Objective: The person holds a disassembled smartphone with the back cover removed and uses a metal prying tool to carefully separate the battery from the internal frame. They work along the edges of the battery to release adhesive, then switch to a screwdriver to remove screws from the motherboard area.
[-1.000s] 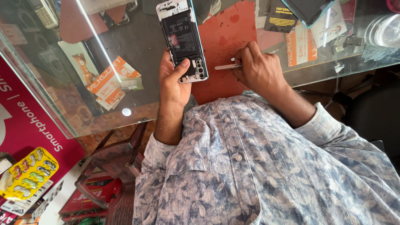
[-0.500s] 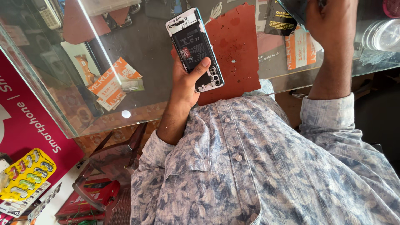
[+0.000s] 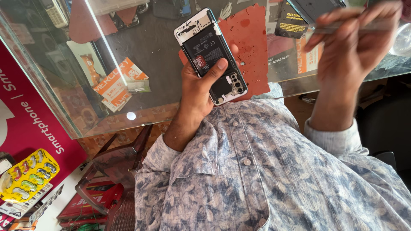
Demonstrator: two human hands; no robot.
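Note:
My left hand (image 3: 198, 92) grips an opened smartphone (image 3: 209, 53) with its back cover off, so the black battery, white frame and camera module show; the thumb lies across its lower half. It is held just above a red work mat (image 3: 250, 42) on the glass counter. My right hand (image 3: 349, 53) is raised at the upper right, fingers pinched on a thin metal tool (image 3: 342, 28) that looks like tweezers, blurred by motion. Beyond the tool's tip lies a dark phone back cover (image 3: 319, 7).
The glass counter (image 3: 64, 98) has small orange packets (image 3: 115, 83) beneath its top and printed cards (image 3: 291, 21) at the back. A red banner (image 3: 25, 124) and a yellow blister card (image 3: 25, 175) are at the left. Red boxes (image 3: 90, 201) sit on the floor.
My right hand lifted off the red mat with the thin tool and rose to the upper right. My left hand tilted the phone and brought it nearer to me.

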